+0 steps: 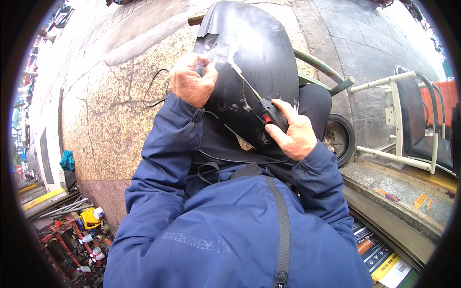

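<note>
A large curved black plastic panel, perhaps a vehicle fender, lies across my lap. My right hand grips the black handle of a soldering iron with a red switch. Its thin metal shaft slants up and left to a rough, pale seam on the panel. Whitish smoke drifts over that spot. Close to the panel's left edge, my left hand is closed, thumb against fingers. Whatever it pinches is too small or hidden to make out.
Behind the panel is a green wooden frame. A black tyre and a metal-framed chair stand at right. A thin black cord loops on the paving at left. Tools and a yellow container crowd the lower left.
</note>
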`<state>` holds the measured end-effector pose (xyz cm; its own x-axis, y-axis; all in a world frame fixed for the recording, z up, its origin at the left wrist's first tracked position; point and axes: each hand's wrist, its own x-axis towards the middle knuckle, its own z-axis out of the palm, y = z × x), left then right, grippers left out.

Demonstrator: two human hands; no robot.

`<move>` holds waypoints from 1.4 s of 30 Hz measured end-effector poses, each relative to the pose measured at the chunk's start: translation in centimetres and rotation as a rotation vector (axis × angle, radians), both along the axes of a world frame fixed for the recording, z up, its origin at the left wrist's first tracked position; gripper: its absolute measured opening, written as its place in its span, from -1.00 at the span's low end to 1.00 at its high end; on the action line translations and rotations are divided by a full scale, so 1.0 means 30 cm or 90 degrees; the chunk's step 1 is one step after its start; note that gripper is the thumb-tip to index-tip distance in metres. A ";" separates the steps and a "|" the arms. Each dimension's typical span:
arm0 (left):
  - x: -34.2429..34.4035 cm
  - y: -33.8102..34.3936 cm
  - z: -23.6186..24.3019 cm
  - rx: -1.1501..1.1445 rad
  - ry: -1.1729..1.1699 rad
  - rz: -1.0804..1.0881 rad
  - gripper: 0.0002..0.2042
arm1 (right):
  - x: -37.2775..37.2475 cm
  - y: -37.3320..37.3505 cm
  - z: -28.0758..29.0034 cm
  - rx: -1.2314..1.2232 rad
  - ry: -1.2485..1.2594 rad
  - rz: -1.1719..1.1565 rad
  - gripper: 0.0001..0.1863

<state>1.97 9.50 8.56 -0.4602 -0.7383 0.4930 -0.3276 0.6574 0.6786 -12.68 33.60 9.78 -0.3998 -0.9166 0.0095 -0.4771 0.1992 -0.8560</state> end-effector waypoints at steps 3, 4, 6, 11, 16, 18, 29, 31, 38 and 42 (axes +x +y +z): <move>0.002 -0.002 0.000 -0.008 0.002 -0.014 -0.95 | -0.006 0.006 0.003 0.033 -0.033 -0.006 -0.42; 0.002 -0.003 0.000 -0.013 0.010 -0.024 -0.95 | -0.010 0.008 0.005 0.041 -0.044 -0.007 -0.42; 0.004 0.001 0.000 0.006 0.003 -0.014 -0.95 | -0.018 0.013 0.011 0.057 -0.064 -0.008 -0.42; -0.001 0.008 0.002 0.015 -0.004 0.001 -0.95 | -0.027 0.009 0.013 0.043 -0.037 -0.001 -0.42; 0.000 0.012 0.007 0.040 -0.011 0.007 -0.95 | -0.024 0.006 0.013 0.053 -0.041 0.006 -0.42; -0.001 0.013 0.007 0.034 -0.011 0.008 -0.95 | -0.023 0.006 0.015 0.054 -0.034 0.004 -0.42; -0.005 0.002 -0.004 0.060 0.058 -0.032 -0.89 | -0.029 0.012 0.012 0.059 -0.053 -0.007 -0.42; -0.001 -0.001 -0.003 0.029 0.045 -0.059 -0.87 | -0.025 0.013 0.012 0.071 -0.066 -0.008 -0.42; 0.000 0.008 0.006 0.058 0.023 -0.008 -0.88 | -0.022 0.013 0.012 0.055 -0.035 -0.004 -0.42; 0.007 0.014 0.010 0.068 -0.003 -0.005 -0.84 | -0.020 0.012 0.013 0.061 -0.033 -0.006 -0.42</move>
